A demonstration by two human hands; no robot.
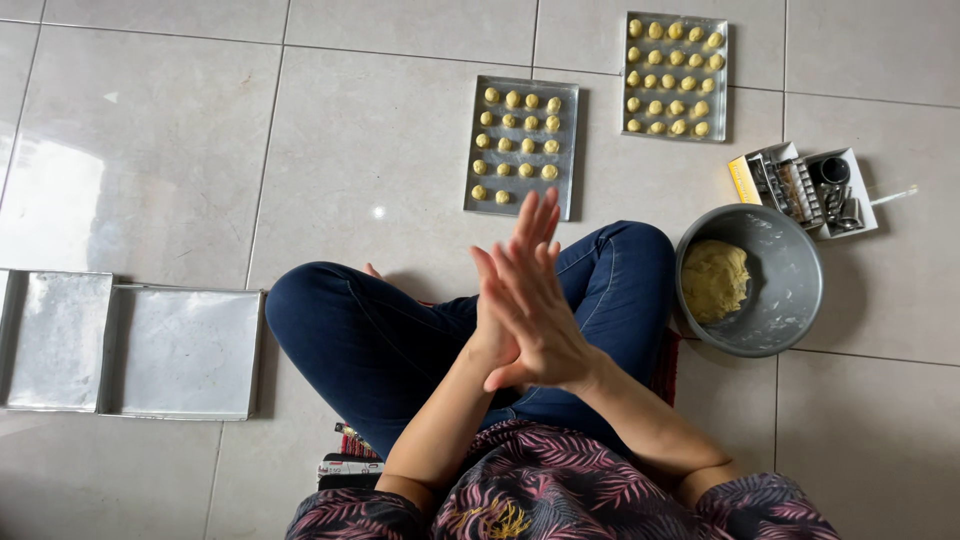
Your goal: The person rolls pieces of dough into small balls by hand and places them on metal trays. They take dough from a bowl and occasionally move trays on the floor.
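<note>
The person sits cross-legged on the pale tiled floor (pixel 380 120) in dark blue jeans (pixel 380 340) and a leaf-patterned top (pixel 560 490). The right hand (pixel 535 310) lies pressed flat over the left hand (pixel 500 300) above the lap, palms together and fingers straight; whatever may sit between the palms is hidden. Just ahead of the knees lies a baking tray (pixel 522 147) part-filled with rows of yellow dough balls, and a fuller tray (pixel 676 76) lies beyond it. Beside the right knee stands a grey bowl (pixel 790 290) holding yellow dough (pixel 714 280), with a small white box of metal tools (pixel 810 188) behind it. Two bare trays (pixel 130 345) lie to the left.
</note>
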